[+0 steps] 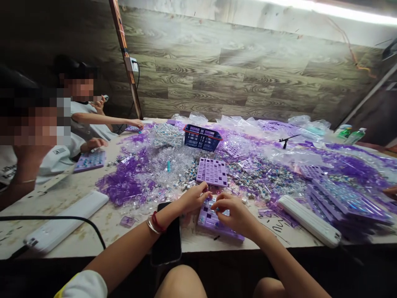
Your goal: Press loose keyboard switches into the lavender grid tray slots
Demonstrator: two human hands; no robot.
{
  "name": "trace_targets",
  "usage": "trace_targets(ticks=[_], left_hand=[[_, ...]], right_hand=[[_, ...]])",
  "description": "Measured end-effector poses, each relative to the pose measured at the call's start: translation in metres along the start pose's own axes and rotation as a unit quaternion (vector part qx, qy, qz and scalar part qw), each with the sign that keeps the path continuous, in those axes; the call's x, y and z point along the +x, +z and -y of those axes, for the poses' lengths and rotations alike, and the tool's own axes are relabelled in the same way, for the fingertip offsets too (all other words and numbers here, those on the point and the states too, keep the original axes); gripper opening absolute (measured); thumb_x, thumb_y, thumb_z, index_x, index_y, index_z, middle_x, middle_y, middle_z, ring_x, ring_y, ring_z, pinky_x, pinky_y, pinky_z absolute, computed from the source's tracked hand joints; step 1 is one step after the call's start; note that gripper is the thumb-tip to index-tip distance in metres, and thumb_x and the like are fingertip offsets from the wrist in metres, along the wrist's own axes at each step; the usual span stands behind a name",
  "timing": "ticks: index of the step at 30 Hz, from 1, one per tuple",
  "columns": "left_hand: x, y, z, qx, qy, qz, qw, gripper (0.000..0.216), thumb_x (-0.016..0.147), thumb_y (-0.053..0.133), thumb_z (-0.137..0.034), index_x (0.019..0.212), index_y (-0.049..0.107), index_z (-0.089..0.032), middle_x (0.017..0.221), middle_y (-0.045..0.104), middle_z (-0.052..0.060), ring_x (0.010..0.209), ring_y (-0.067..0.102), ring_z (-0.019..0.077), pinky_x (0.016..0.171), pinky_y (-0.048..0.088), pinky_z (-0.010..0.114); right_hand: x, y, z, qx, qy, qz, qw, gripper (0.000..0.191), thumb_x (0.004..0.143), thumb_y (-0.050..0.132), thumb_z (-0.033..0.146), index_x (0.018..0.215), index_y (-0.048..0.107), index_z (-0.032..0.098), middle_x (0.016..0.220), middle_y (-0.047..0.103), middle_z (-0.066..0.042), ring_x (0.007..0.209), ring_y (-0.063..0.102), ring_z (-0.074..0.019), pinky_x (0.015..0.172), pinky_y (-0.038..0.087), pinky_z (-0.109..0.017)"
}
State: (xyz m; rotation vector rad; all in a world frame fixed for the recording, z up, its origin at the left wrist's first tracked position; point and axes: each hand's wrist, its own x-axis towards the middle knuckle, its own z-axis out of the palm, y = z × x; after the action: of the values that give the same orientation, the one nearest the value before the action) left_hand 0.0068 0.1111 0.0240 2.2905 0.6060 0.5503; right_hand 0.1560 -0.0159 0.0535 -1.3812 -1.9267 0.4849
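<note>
Purple tray, one, near the table's front edge, under left hand and right hand, fingers bent, grip in either unclear; a bump could slide it off. Phone, one, overhanging that edge beneath the left forearm; a nudge could drop it. Loose pieces, heaped beyond; a sweeping hand could scatter them.

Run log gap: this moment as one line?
left hand: at far end of near purple panel, grip unclear | right hand: over it, grip unclear | beyond: second purple panel | near panel's left: phone
</note>
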Motion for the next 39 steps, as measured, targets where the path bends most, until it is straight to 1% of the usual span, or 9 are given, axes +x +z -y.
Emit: trace_targets(ticks=[3,6,10,13,17,21,26,31,39], left_hand=[[0.000,0.000,-0.001,0.027,-0.006,-0.006,1.000,0.012,0.088,0.043,-0.030,0.083,0.044,-0.019,0.078,0.061,0.003,0.070,0.055,0.0176,0.060,0.035,0.027],[0.001,0.001,0.000,0.020,-0.015,-0.011,1.000,0.011,0.087,0.044,-0.029,0.082,0.044,-0.019,0.077,0.059,0.002,0.069,0.054,0.0169,0.061,0.035,0.027],[0.002,0.002,0.003,0.001,-0.020,-0.015,1.000,0.012,0.087,0.043,-0.029,0.082,0.045,-0.019,0.078,0.059,0.002,0.072,0.054,0.0170,0.062,0.035,0.027],[0.002,0.003,0.004,-0.008,-0.017,-0.012,1.000,0.012,0.087,0.043,-0.030,0.082,0.045,-0.019,0.079,0.059,0.002,0.073,0.055,0.0168,0.062,0.036,0.026],[0.002,0.003,0.003,0.006,-0.018,-0.010,1.000,0.013,0.087,0.044,-0.030,0.082,0.046,-0.019,0.080,0.060,0.003,0.073,0.055,0.0177,0.063,0.037,0.027],[0.002,0.003,0.001,-0.025,-0.026,0.001,0.999,0.011,0.087,0.044,-0.029,0.083,0.045,-0.019,0.087,0.065,0.005,0.080,0.059,0.0193,0.068,0.040,0.028],[0.002,0.002,0.000,-0.035,-0.027,0.006,0.999,0.012,0.087,0.044,-0.029,0.084,0.047,-0.018,0.089,0.066,0.006,0.083,0.061,0.0205,0.070,0.042,0.029],[0.002,0.004,0.004,-0.011,-0.021,0.000,1.000,0.013,0.086,0.045,-0.030,0.085,0.049,-0.018,0.088,0.065,0.005,0.079,0.060,0.0192,0.067,0.041,0.028],[0.002,0.004,0.002,-0.009,-0.021,0.004,1.000,0.015,0.087,0.044,-0.033,0.085,0.048,-0.018,0.085,0.064,0.004,0.077,0.058,0.0182,0.067,0.040,0.028]], right_hand=[[0.002,0.003,0.006,-0.033,0.001,0.025,0.999,0.033,0.068,0.052,-0.003,0.083,0.072,0.017,0.083,0.060,-0.004,0.071,0.059,-0.0128,0.067,0.049,-0.023],[0.004,0.005,0.011,-0.077,-0.002,0.061,0.995,0.034,0.067,0.054,-0.005,0.083,0.074,0.018,0.082,0.062,-0.004,0.077,0.059,-0.0155,0.072,0.047,-0.025],[0.007,0.009,0.013,-0.124,-0.007,0.114,0.986,0.031,0.075,0.053,-0.002,0.083,0.075,0.018,0.083,0.064,-0.005,0.077,0.059,-0.0156,0.072,0.046,-0.025],[0.009,0.012,0.011,-0.146,-0.010,0.127,0.981,0.030,0.079,0.051,0.000,0.077,0.075,0.018,0.084,0.064,-0.006,0.075,0.059,-0.0147,0.071,0.044,-0.024],[0.010,0.014,0.008,-0.146,-0.018,0.098,0.984,0.029,0.077,0.051,0.000,0.077,0.074,0.018,0.082,0.065,-0.006,0.074,0.059,-0.0147,0.071,0.044,-0.024],[0.012,0.015,0.006,-0.119,-0.008,0.059,0.991,0.026,0.074,0.054,0.001,0.081,0.073,0.017,0.068,0.066,-0.003,0.064,0.058,-0.0137,0.064,0.042,-0.022],[0.014,0.014,0.008,-0.073,0.018,0.053,0.996,0.026,0.070,0.053,-0.002,0.071,0.071,0.016,0.062,0.067,-0.001,0.057,0.057,-0.0119,0.056,0.037,-0.020],[0.013,0.013,0.009,-0.035,0.042,0.044,0.998,0.031,0.068,0.051,-0.003,0.078,0.073,0.016,0.066,0.070,-0.001,0.059,0.060,-0.0126,0.056,0.040,-0.019],[0.012,0.015,0.010,-0.079,0.036,0.039,0.995,0.030,0.066,0.053,-0.003,0.077,0.072,0.016,0.064,0.068,-0.001,0.057,0.058,-0.0120,0.057,0.040,-0.020]])
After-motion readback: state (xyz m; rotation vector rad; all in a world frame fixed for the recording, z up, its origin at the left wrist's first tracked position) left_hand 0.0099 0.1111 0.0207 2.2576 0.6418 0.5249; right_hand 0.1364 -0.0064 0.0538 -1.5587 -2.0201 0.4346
